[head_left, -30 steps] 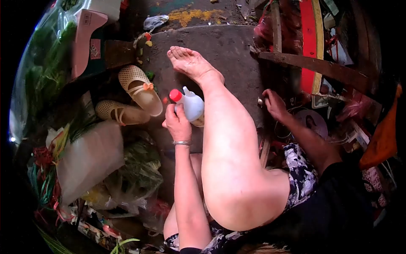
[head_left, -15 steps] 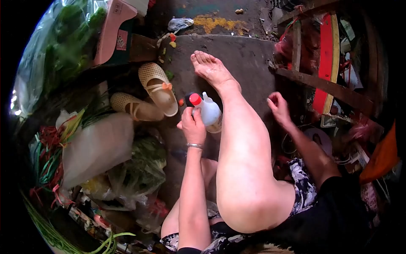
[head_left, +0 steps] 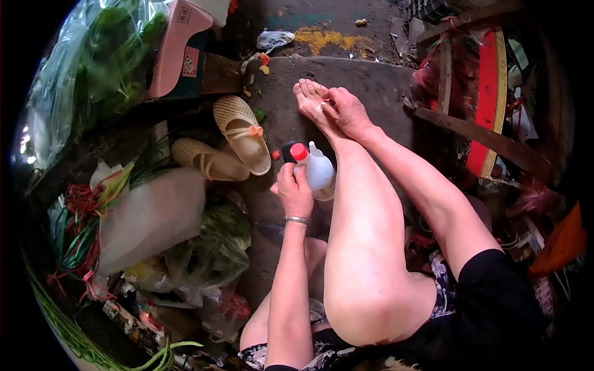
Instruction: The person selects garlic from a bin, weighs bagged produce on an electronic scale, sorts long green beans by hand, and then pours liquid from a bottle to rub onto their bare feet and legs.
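My left hand (head_left: 296,190) is wrapped round a pale, translucent plastic bottle (head_left: 320,172) with a red cap and a whitish spout-like tip; whether this is one container or two side by side I cannot tell. It is beside the shin of the raised bare leg (head_left: 365,204). Over the top of the bare foot (head_left: 309,99), my right hand (head_left: 350,114) has its fingers pinched on a small white wad (head_left: 321,106), which touches the skin near the toes. Its exact material is too small to make out.
Beige perforated shoes (head_left: 238,136) lie on the dark floor (head_left: 278,80) to the left. Bagged greens (head_left: 207,247), a pale plastic sheet (head_left: 151,216) and coloured ties (head_left: 80,229) crowd the left side. A wooden frame (head_left: 489,133) with a red board (head_left: 486,105) stands at right.
My right hand has moved from beside the leg, forward and left, onto the foot with the white wad. My left hand keeps its hold on the bottle. The view has shifted slightly.
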The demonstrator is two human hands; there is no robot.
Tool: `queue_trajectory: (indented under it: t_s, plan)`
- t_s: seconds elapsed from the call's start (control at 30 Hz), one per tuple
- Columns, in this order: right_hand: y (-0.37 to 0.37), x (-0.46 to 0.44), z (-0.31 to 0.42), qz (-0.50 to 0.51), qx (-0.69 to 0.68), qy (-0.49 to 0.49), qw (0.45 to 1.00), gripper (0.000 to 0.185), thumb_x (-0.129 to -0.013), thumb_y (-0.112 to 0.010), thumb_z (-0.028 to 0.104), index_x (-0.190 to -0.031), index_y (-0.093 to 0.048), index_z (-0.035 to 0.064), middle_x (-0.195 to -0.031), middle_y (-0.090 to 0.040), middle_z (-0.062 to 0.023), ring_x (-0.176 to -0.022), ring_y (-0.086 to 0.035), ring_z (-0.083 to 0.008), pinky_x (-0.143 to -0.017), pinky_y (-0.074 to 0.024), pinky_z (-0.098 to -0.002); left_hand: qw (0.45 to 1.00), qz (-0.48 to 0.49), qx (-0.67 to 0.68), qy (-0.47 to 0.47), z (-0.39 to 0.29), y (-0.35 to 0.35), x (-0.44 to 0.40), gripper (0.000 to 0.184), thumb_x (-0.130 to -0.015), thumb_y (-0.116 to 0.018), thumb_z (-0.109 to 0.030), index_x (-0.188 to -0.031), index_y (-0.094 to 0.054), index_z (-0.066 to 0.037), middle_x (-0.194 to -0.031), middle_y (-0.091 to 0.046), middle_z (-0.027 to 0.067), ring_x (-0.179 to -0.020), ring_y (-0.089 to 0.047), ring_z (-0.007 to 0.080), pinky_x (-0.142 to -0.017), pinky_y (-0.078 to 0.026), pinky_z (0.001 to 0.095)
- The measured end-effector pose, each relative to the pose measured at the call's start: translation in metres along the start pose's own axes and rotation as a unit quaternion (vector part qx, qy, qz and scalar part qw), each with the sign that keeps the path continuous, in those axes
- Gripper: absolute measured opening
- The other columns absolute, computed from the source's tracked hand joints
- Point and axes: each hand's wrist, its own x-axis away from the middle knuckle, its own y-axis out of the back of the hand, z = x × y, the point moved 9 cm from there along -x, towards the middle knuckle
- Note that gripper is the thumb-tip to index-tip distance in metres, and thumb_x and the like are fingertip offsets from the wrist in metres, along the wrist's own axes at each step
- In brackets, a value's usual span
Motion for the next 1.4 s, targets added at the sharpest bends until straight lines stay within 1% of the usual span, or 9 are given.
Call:
queue_trajectory:
  t_s: [0.07, 0.13, 0.57, 0.63, 0.87, 1.0, 1.17, 1.3, 1.4]
  plan:
    - [-0.002, 0.000, 0.000, 0.002, 0.022, 0.011, 1.000, 0.018, -0.084, -0.062, 0.014, -0.097, -0.057, 0.0039, -0.089, -0.056, -0.0147, -0.085, -0.058, -0.0319, -0.073, -0.0476, -0.0393, 1.000, 0.006, 0.004, 0.005, 0.002, -0.001, -0.001, 0.019, -0.092, -0.053, -0.024, -0.101, -0.058, -0.008, -0.093, -0.060, 0.0097, -0.093, -0.055, 0.0284, -0.082, -0.032, 0.0394]
    - [-0.008, -0.005, 0.000, 0.030, 0.023, 0.016, 0.999, 0.015, -0.083, -0.062, 0.013, -0.093, -0.056, 0.0031, -0.088, -0.055, -0.0159, -0.084, -0.057, -0.0342, -0.072, -0.0472, -0.0413, 0.995, -0.067, -0.024, -0.067, -0.012, 0.010, 0.000, 0.022, -0.093, -0.053, -0.027, -0.089, -0.054, -0.006, -0.074, -0.058, 0.0133, -0.069, -0.057, 0.0307, -0.068, -0.039, 0.0380]
    - [-0.007, -0.019, 0.011, 0.024, 0.003, 0.052, 0.998, 0.010, -0.083, -0.059, 0.008, -0.089, -0.055, 0.0015, -0.085, -0.054, -0.0185, -0.080, -0.055, -0.0378, -0.070, -0.0453, -0.0437, 0.996, -0.060, -0.024, -0.053, -0.017, 0.007, 0.003, 0.020, -0.092, -0.053, -0.025, -0.092, -0.057, -0.005, -0.081, -0.061, 0.0140, -0.074, -0.058, 0.0305, -0.074, -0.039, 0.0378]
    - [-0.014, -0.030, 0.008, 0.002, 0.022, 0.058, 0.998, 0.010, -0.082, -0.060, 0.008, -0.085, -0.055, 0.0004, -0.084, -0.054, -0.0182, -0.079, -0.055, -0.0375, -0.068, -0.0448, -0.0432, 1.000, -0.003, -0.008, -0.007, -0.013, 0.001, 0.002, 0.015, -0.091, -0.053, -0.022, -0.096, -0.055, -0.007, -0.091, -0.058, 0.0088, -0.092, -0.054, 0.0283, -0.082, -0.031, 0.0401]
    - [-0.003, -0.010, 0.013, 0.010, -0.036, 0.065, 0.997, 0.010, -0.081, -0.061, 0.007, -0.083, -0.054, 0.0010, -0.083, -0.054, -0.0177, -0.078, -0.055, -0.0371, -0.068, -0.0453, -0.0416, 1.000, -0.015, 0.010, 0.002, -0.009, 0.000, 0.006, 0.015, -0.090, -0.054, -0.021, -0.095, -0.055, -0.008, -0.091, -0.058, 0.0086, -0.092, -0.054, 0.0282, -0.081, -0.031, 0.0400]
    - [-0.018, -0.033, 0.004, -0.011, 0.044, 0.040, 0.998, 0.010, -0.082, -0.060, 0.007, -0.086, -0.054, 0.0006, -0.084, -0.054, -0.0180, -0.079, -0.055, -0.0379, -0.069, -0.0454, -0.0439, 1.000, -0.006, -0.003, -0.007, -0.012, 0.000, 0.008, 0.014, -0.090, -0.054, -0.021, -0.095, -0.055, -0.008, -0.091, -0.058, 0.0089, -0.093, -0.054, 0.0281, -0.081, -0.031, 0.0399]
    - [-0.009, -0.010, 0.002, 0.046, -0.006, 0.008, 0.999, 0.011, -0.084, -0.059, 0.011, -0.089, -0.056, 0.0019, -0.088, -0.055, -0.0188, -0.082, -0.056, -0.0379, -0.071, -0.0458, -0.0437, 1.000, -0.021, -0.014, -0.002, -0.011, 0.004, 0.005, 0.015, -0.090, -0.054, -0.023, -0.095, -0.056, -0.008, -0.090, -0.058, 0.0083, -0.093, -0.054, 0.0276, -0.082, -0.030, 0.0400]
    - [-0.015, -0.027, 0.003, -0.013, 0.031, 0.029, 0.999, 0.011, -0.084, -0.059, 0.011, -0.090, -0.057, 0.0022, -0.087, -0.056, -0.0189, -0.081, -0.056, -0.0381, -0.071, -0.0461, -0.0436, 1.000, -0.020, -0.015, -0.009, -0.007, 0.001, 0.004, 0.015, -0.090, -0.054, -0.023, -0.095, -0.056, -0.008, -0.090, -0.057, 0.0082, -0.092, -0.054, 0.0278, -0.082, -0.030, 0.0405]
    - [-0.016, -0.033, 0.003, 0.006, 0.024, -0.020, 1.000, 0.010, -0.083, -0.060, 0.011, -0.087, -0.057, 0.0019, -0.085, -0.056, -0.0190, -0.082, -0.056, -0.0379, -0.071, -0.0459, -0.0432, 0.998, -0.056, -0.032, -0.028, -0.018, 0.009, 0.008, 0.022, -0.091, -0.052, -0.027, -0.092, -0.058, -0.006, -0.085, -0.061, 0.0135, -0.082, -0.057, 0.0316, -0.076, -0.037, 0.0378]
